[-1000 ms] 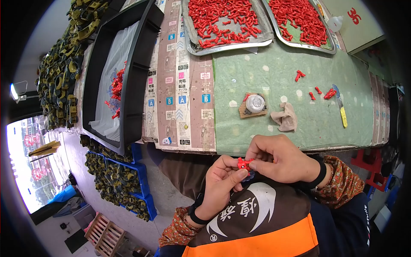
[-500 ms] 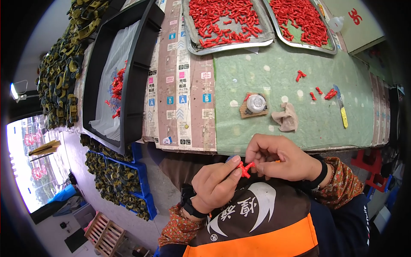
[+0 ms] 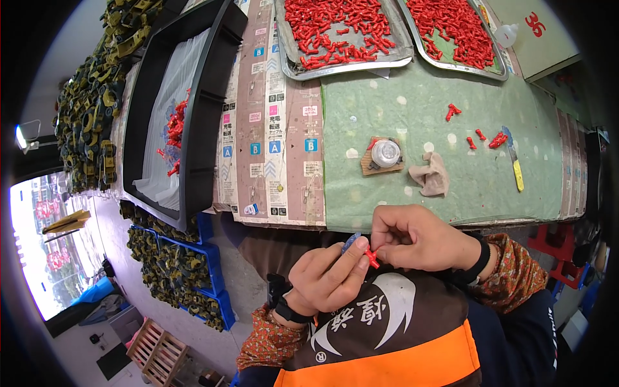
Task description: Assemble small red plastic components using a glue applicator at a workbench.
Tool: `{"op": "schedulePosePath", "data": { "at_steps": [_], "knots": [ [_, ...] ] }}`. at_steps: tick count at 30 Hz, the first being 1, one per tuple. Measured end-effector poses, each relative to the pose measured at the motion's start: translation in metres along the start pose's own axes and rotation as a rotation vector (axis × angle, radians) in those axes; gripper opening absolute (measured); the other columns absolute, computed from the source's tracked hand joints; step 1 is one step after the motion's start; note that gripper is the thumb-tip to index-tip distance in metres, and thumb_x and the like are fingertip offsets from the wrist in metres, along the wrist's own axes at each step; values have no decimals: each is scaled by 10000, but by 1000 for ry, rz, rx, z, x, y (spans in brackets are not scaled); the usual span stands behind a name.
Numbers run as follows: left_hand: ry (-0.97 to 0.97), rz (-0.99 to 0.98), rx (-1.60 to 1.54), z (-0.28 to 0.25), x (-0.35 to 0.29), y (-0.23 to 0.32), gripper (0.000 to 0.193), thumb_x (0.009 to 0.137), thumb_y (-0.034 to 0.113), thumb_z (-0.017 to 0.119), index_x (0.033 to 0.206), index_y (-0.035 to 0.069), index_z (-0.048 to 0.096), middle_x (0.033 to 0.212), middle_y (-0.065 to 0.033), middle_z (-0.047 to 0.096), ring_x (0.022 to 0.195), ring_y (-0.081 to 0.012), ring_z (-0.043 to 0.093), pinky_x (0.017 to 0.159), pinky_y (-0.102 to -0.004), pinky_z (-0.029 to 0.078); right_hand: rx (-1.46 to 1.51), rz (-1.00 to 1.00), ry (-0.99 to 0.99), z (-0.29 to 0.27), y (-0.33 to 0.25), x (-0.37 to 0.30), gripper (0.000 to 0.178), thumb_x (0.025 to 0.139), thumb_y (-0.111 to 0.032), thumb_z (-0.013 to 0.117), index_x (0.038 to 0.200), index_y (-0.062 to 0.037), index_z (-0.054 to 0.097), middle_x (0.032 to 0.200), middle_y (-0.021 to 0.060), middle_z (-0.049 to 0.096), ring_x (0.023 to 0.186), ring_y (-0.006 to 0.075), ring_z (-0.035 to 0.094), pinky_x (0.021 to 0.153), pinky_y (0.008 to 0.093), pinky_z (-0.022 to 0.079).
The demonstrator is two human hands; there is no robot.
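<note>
While hands (image 3: pixel 374 258) pinch red part (image 3: pixel 371 257), wrists bent

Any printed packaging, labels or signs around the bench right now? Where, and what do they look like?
Flattened printed cardboard: on the bench between black tray and green mat, tan with coloured squares.
Green board: far right corner, red mark.
Apron emblem: on the chest, white on dark, orange band below.

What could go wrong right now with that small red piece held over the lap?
The small red piece is pinched only at the fingertips of the left hand and right hand, off the green mat and over the lap, so a slip would likely drop it out of sight. The blue part between the fingers could slip too. The yellow-handled blade lies near the table edge, a possible snag when reaching for the loose red pieces.
</note>
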State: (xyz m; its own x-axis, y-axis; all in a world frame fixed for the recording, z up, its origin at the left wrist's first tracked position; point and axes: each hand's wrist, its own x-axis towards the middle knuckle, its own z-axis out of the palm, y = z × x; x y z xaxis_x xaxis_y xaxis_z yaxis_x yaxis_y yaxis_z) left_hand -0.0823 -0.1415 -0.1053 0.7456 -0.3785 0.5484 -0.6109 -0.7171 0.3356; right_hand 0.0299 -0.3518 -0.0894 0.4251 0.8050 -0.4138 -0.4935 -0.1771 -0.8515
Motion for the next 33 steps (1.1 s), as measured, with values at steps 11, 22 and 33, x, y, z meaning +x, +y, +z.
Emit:
{"op": "schedulePosePath", "data": {
  "at_steps": [11, 22, 33],
  "knots": [
    [-28, -15, -59, -2, -1, -1, 341, 797, -1, 792, 1091, 41, 625, 1228, -180, 713, 892, -273, 719, 672, -322, 573, 74, 191, -86, -6, -14, 0, 88, 901, -80, 670, 885, -23, 605, 723, 5, 613, 598, 47, 568, 480, 219, 470],
    [248, -784, -1006, 9, 16, 11, 261, 926, -31, 696, 1134, 21, 547, 1233, -212, 666, 1111, -256, 658, 970, -363, 518, -77, 29, 218, -36, -81, -9, 146, 969, -154, 665, 908, -38, 600, 735, -17, 607, 637, 37, 568, 521, 219, 466],
    [393, -1053, -1735, 11, 23, 2, 236, 1024, 107, 606, 1215, 38, 485, 1181, -187, 638, 1150, -286, 637, 1025, -469, 521, -973, -398, 669, -153, -126, 85, 98, 833, -71, 684, 876, 16, 669, 782, 182, 687, 729, 325, 683, 673, 416, 522]
  ]
}}
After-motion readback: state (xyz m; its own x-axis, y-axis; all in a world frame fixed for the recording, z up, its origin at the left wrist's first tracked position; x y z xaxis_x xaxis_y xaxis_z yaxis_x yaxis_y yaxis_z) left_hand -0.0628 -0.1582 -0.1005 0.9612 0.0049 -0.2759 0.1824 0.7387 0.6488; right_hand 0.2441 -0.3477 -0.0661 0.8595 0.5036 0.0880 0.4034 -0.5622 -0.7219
